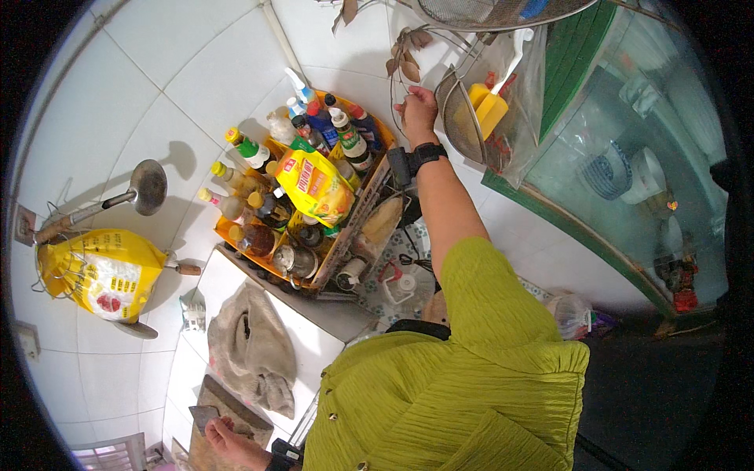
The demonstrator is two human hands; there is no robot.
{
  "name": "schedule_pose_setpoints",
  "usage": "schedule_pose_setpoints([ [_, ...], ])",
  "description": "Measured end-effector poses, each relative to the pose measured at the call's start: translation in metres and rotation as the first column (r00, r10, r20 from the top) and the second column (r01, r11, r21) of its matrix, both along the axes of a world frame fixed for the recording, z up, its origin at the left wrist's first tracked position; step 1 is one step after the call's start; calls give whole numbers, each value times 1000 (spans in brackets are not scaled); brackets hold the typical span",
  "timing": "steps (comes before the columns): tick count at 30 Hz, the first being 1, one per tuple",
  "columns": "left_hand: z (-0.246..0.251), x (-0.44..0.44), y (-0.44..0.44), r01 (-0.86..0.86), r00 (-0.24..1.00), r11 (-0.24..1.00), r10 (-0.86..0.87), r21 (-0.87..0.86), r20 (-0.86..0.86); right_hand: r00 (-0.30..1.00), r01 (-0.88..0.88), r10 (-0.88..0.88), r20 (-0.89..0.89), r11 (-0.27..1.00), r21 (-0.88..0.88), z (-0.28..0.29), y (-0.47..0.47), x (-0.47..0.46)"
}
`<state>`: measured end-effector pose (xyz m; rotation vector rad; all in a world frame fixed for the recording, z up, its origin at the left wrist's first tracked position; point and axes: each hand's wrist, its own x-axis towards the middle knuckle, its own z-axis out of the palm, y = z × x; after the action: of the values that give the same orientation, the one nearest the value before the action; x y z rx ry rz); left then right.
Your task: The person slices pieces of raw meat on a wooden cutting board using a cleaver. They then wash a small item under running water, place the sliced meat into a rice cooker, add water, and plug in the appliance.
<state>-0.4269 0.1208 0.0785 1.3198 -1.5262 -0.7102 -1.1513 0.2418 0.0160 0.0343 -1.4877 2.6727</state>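
My right hand is raised to the wall, its fingers pinched at the thin stem of a dried leafy twig. A wire-mesh strainer hangs just right of it. Low on the left, my left hand is closed around a kitchen knife, and its dark broad blade pokes out past the fingers. Beneath that hand is a wooden cutting board, with a small reddish-brown patch I cannot identify. A crumpled grey-brown cloth lies on the white tiled counter above the board.
An orange crate holds several sauce bottles and a yellow pouch. A ladle and a yellow bag hang on the left wall. A yellow-headed utensil sits beside the strainer. A green-framed glass cabinet stands right.
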Motion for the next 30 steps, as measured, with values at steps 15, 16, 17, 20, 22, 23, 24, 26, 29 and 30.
schedule_pose_setpoints([
  [15,-12,-4,-3,22,1000,1000,-22,-20,-12,915,393,-220,-338,676,624,50,-25,-16],
  [16,-14,-3,-3,19,1000,999,-20,-34,-17,929,361,-190,-318,653,666,53,-25,-19],
  [17,-15,-3,-4,14,1000,999,-14,-31,-19,942,329,-161,-295,626,707,55,-25,-21],
  [20,-17,-4,-5,-4,1000,1000,4,-23,-8,947,319,-157,-279,545,775,63,-24,-25],
  [22,-16,-6,-6,-17,1000,1000,17,-18,6,957,290,-173,-235,478,829,68,-24,-24],
  [23,-16,-6,-6,0,1000,1000,0,-2,-17,960,273,-187,-210,436,858,70,-24,-23],
  [24,-15,-7,-6,14,999,1000,-13,11,-30,961,264,-196,-195,447,854,73,-24,-22],
  [26,-15,-8,-6,9,1000,1000,-8,26,-28,959,264,-218,-180,459,849,76,-25,-19],
  [29,-15,-9,-6,-20,1000,1000,20,22,7,941,323,-254,-223,484,813,76,-25,-17],
  [30,-15,-8,-6,-14,1000,1000,14,15,7,933,350,-250,-259,462,815,75,-25,-17],
])
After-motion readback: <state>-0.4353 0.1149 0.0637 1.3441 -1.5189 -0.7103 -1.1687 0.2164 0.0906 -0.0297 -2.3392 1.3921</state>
